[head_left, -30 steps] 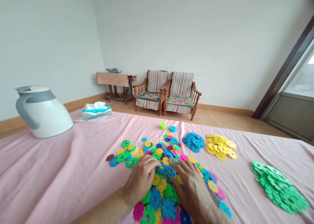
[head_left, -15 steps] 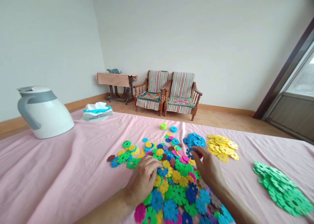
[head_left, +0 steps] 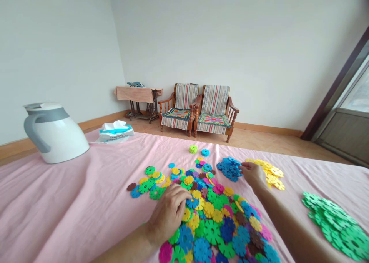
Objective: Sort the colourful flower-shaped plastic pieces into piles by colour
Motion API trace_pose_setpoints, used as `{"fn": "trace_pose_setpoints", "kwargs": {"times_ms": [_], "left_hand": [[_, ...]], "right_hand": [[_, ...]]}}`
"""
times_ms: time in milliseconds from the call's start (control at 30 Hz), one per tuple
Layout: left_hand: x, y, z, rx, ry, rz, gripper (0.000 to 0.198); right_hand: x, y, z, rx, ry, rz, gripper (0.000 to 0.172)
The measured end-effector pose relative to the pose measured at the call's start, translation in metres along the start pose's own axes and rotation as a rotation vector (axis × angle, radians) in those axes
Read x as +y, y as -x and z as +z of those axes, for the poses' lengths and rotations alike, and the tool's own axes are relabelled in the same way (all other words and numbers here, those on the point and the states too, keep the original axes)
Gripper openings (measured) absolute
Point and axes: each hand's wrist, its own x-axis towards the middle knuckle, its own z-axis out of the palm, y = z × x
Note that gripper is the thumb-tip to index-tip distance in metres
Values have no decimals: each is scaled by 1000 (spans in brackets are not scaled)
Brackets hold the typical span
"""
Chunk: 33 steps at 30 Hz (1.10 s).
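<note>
Reaching away from the mixed pile (head_left: 215, 220) at 6 o'clock, the right hand (head_left: 253, 173) now touches the blue pile (head_left: 230, 167) at 1 o'clock, fingers bunched, any grip hidden. The left hand (head_left: 170, 211) rests loosely curled on the mixed pile. Its discs (head_left: 212, 231) look light, stiff and slippery, so a pinch on the notched rim suits them.

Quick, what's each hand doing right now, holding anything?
Left hand: fingers curled on the mixed pile; a grip cannot be told.
Right hand: fingers at the blue pile; holding anything cannot be told.

Blue notched discs (head_left: 230, 168) (a small tidy heap) just beside the sprawling mixed-colour disc pile (head_left: 213, 217)
</note>
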Motion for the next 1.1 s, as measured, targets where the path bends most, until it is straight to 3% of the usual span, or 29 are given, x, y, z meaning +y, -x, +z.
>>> {"fn": "trace_pose_setpoints", "kwargs": {"times_ms": [133, 300, 433, 533, 733, 900, 1000, 1100], "left_hand": [[-1, 0, 0, -4, 15, 5, 27], [-3, 1, 0, -6, 45, 4, 30], [-2, 1, -2, 61, 28, -38, 31], [-2, 0, -4, 105, -6, -52, 31], [-4, -2, -3, 106, -37, -71, 30], [-4, -1, -3, 104, -36, -78, 28], [-4, -1, -4, 110, -31, -73, 28], [-4, -1, -4, 130, -37, -66, 27]], "right_hand": [[-8, 31, 2, 27, -10, -181, 22], [-33, 99, 18, -189, -104, -527, 17], [-57, 146, 15, -310, -73, -929, 24], [-68, 161, 14, -318, 80, -1062, 34], [-63, 163, 26, -288, 277, -1096, 19], [-57, 169, 26, -197, 192, -1096, 23], [-54, 159, 22, -119, 43, -972, 24], [-44, 126, 16, -9, -77, -696, 22]]}}
